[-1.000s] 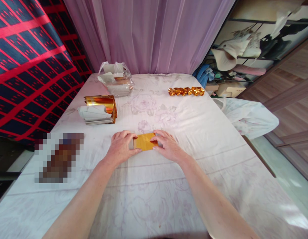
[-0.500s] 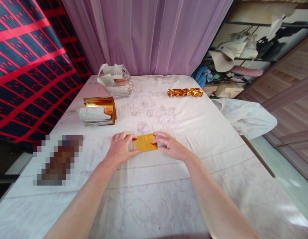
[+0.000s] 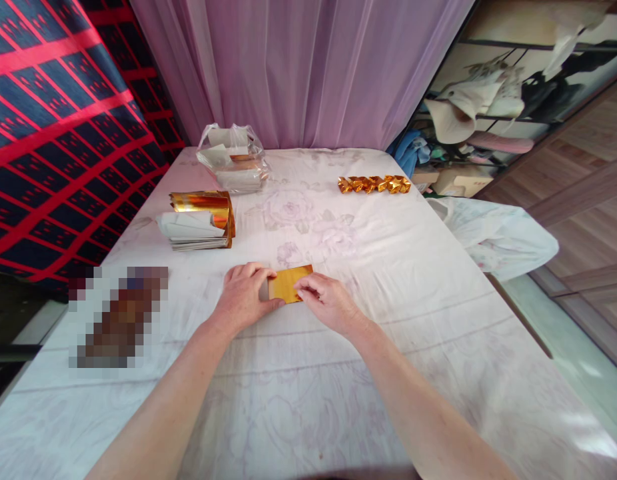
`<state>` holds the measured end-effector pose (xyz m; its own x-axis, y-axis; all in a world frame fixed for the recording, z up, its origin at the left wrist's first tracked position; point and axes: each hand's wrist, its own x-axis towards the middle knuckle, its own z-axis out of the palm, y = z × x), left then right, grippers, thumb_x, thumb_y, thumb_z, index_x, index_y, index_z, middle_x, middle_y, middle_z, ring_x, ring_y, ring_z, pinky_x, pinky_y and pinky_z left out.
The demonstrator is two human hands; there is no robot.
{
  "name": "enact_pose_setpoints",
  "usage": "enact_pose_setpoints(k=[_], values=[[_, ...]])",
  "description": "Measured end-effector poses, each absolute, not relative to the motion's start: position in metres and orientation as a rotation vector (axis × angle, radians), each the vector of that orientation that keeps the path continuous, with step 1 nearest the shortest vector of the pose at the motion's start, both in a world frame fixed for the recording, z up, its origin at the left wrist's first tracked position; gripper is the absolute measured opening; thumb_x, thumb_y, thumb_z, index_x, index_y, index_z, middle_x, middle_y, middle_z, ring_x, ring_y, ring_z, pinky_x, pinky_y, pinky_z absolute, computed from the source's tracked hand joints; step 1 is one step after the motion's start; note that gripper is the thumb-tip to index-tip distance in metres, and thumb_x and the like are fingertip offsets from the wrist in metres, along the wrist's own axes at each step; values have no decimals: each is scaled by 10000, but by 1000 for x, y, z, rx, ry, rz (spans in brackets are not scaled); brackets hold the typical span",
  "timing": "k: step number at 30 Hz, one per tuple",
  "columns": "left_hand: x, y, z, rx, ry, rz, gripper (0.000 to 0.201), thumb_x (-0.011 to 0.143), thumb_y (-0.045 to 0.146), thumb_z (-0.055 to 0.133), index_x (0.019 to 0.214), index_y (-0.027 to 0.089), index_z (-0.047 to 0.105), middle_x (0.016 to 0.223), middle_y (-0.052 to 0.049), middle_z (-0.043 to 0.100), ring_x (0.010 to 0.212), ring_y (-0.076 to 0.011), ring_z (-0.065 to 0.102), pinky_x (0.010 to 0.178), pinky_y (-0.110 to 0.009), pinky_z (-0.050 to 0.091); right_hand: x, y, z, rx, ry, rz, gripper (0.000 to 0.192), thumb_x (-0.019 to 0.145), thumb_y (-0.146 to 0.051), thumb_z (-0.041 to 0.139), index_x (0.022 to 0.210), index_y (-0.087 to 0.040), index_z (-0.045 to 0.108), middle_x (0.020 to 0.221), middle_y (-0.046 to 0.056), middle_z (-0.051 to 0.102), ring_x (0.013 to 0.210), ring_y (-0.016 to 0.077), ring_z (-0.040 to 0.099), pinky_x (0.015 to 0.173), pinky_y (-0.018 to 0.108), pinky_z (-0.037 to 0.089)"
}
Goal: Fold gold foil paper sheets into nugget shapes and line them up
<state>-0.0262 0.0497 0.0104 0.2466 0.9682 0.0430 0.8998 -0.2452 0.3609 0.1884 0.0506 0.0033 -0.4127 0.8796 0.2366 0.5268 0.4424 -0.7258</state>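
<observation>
While your left hand (image 3: 244,297) pins the gold sheet (image 3: 287,285) flat mid-counter (image 3: 388,320) | right hand (image 3: 324,301) pinches its near right corner, fingers curled | foil stack (image 3: 203,217) waits by left edge.

Far left: plastic bag (image 3: 232,160) of papers, foil stack (image 3: 198,220) nearer. Far right: row of folded gold pieces (image 3: 374,184). Purple curtain (image 3: 298,67) behind.
</observation>
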Motion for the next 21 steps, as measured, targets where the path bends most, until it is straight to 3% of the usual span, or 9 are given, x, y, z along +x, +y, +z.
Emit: enact_pose_setpoints(k=[21], values=[[-27,50,8,2267,1720,433,499,678,482,784,1108,270,647,1144,-52,602,1110,-305,517,1011,-468,351,181,46,-14,-1206,-2157,621,136,851,-100,596,796,-213,649,831,13,641,797,149,596,739,263,452]])
